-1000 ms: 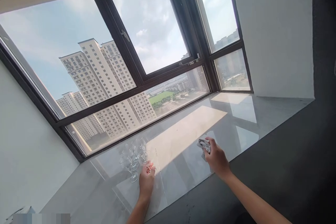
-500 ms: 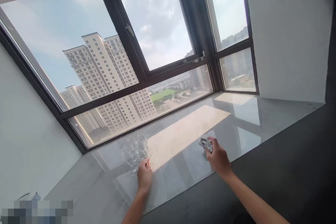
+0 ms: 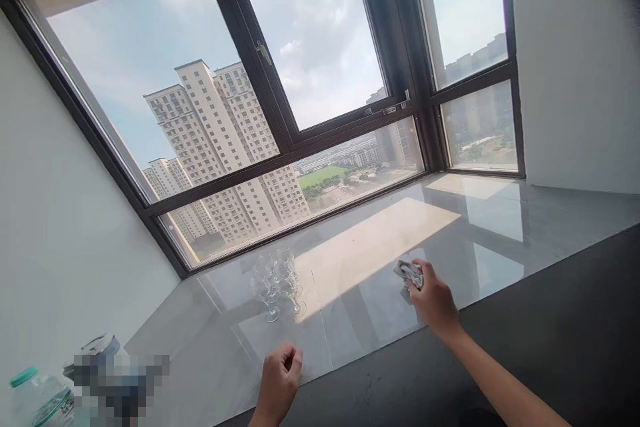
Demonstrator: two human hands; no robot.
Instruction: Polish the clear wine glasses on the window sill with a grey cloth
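Several clear stemmed glasses stand upright in a close group on the glossy grey window sill. Nearer the sill's front edge, my left hand is apart from them, its fingers curled closed with nothing visible in them. To the right, my right hand grips a crumpled grey-white cloth, holding it at the sill's surface. Whether the cloth presses on the tile cannot be made out.
A dark-framed window rises behind the sill. At the lower left are a clear container with a green lid and a blue-white pack, partly blurred out. White walls close both sides.
My left hand has let go of the glass it was at and drawn back toward the front edge. My right hand still holds the cloth. The view has shifted slightly left.
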